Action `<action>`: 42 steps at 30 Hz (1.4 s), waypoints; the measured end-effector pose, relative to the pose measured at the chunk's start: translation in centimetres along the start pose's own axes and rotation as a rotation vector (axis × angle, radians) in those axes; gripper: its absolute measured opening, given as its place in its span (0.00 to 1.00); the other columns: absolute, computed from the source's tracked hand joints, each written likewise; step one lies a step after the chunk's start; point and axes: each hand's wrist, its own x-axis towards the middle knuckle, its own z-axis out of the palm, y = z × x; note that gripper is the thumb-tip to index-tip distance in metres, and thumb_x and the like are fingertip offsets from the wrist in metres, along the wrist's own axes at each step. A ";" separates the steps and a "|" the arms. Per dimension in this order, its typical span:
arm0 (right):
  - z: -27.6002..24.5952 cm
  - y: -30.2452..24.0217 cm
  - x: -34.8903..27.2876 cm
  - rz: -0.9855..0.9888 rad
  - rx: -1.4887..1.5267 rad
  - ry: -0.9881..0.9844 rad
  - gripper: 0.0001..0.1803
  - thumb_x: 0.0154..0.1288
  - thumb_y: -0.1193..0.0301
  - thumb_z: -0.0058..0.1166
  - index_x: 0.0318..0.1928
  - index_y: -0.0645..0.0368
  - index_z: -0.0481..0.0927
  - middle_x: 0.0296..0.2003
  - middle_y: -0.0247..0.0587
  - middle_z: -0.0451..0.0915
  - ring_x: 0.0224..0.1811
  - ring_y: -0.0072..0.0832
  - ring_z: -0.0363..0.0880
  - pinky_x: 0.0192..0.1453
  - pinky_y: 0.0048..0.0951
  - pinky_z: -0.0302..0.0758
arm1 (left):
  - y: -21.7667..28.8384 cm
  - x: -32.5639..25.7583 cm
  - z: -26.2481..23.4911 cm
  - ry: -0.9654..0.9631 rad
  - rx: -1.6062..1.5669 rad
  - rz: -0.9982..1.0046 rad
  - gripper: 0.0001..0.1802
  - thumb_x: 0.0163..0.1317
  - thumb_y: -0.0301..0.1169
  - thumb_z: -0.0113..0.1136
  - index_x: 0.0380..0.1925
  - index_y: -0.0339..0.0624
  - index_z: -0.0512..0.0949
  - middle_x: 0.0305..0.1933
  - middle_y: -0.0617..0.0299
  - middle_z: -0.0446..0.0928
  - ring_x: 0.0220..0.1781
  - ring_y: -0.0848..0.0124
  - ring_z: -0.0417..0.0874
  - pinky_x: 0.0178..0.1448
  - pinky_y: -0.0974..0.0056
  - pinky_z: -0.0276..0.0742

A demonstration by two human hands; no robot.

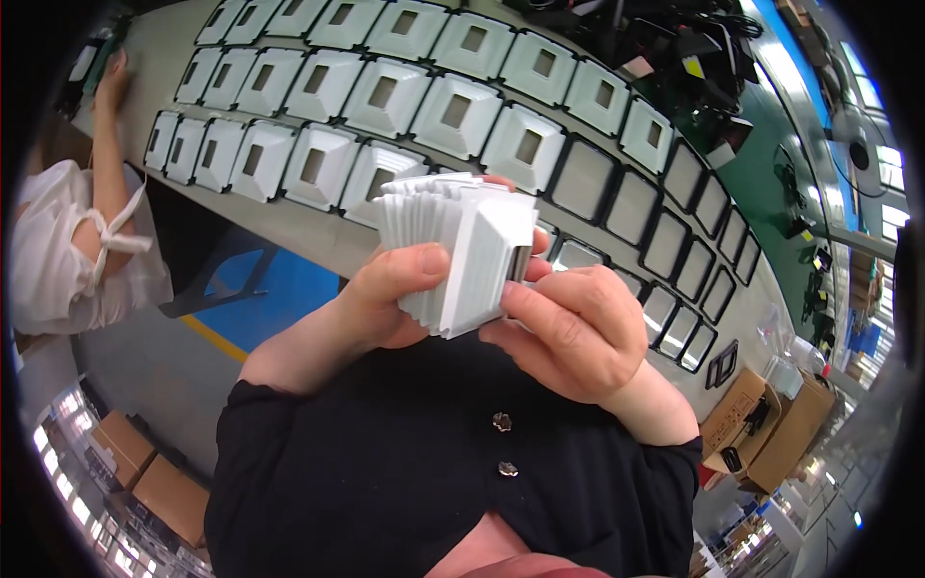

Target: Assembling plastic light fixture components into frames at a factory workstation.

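Observation:
My left hand [385,289] is closed around a fanned stack of white plastic frames [416,226], its thumb pressing the near side. The front frame [479,265] has sloping walls and a rectangular opening in its middle. My right hand [588,332] is closed at that front frame, with index finger and thumb on its lower right edge. The stack is held in front of my chest, above the table's near edge. Beyond it, rows of black square frames with white pieces set in them [453,114] lie on the table.
Bare black frames [634,205] lie in rows to the right on the grey table [371,17]. At the left, another person's arm [108,164] reaches onto the table. Cardboard boxes [785,433] stand at the lower right. Dark parts and cables [674,48] lie at the far right.

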 end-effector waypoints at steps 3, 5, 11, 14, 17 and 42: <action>-0.3 0.4 -0.4 0.006 0.049 0.046 0.19 0.39 0.75 0.69 0.37 0.60 0.83 0.27 0.33 0.75 0.23 0.25 0.72 0.22 0.26 0.64 | 0.1 0.1 0.2 0.090 0.044 -0.032 0.47 0.49 0.49 0.60 0.66 0.42 0.54 0.59 0.44 0.67 0.60 0.53 0.74 0.64 0.52 0.70; -1.3 0.6 -0.5 0.115 0.113 0.048 0.16 0.39 0.75 0.69 0.35 0.60 0.83 0.27 0.34 0.76 0.23 0.27 0.74 0.23 0.26 0.66 | 0.1 0.4 0.3 0.127 0.030 -0.066 0.47 0.48 0.48 0.62 0.66 0.42 0.55 0.59 0.44 0.67 0.60 0.53 0.72 0.63 0.50 0.71; -4.6 5.9 -0.6 0.522 -0.078 -0.241 0.06 0.47 0.79 0.60 0.28 0.59 0.76 0.22 0.37 0.69 0.23 0.31 0.72 0.26 0.28 0.68 | 0.3 1.5 -1.0 0.131 -0.029 -0.137 0.50 0.47 0.46 0.64 0.67 0.41 0.51 0.58 0.40 0.66 0.59 0.50 0.74 0.57 0.44 0.76; -4.0 8.4 -0.9 0.499 -0.175 -0.419 0.06 0.49 0.77 0.59 0.28 0.59 0.75 0.25 0.38 0.70 0.25 0.33 0.72 0.29 0.29 0.70 | 0.6 2.0 -1.4 0.142 -0.028 -0.151 0.51 0.46 0.46 0.66 0.67 0.41 0.51 0.58 0.40 0.66 0.58 0.50 0.74 0.57 0.44 0.77; -3.7 9.3 -0.1 0.489 -0.194 -0.462 0.06 0.48 0.77 0.59 0.28 0.60 0.75 0.24 0.39 0.70 0.26 0.33 0.72 0.29 0.30 0.70 | 0.7 2.3 -1.8 0.167 -0.040 -0.151 0.51 0.45 0.45 0.67 0.66 0.41 0.52 0.57 0.40 0.67 0.58 0.50 0.74 0.56 0.44 0.77; -2.6 1.7 0.5 0.279 0.071 -0.162 0.28 0.37 0.68 0.71 0.45 0.59 0.81 0.33 0.38 0.77 0.31 0.31 0.76 0.32 0.30 0.72 | 0.5 1.6 -1.0 0.074 -0.016 -0.073 0.50 0.46 0.41 0.68 0.67 0.41 0.53 0.59 0.43 0.67 0.60 0.52 0.73 0.63 0.49 0.72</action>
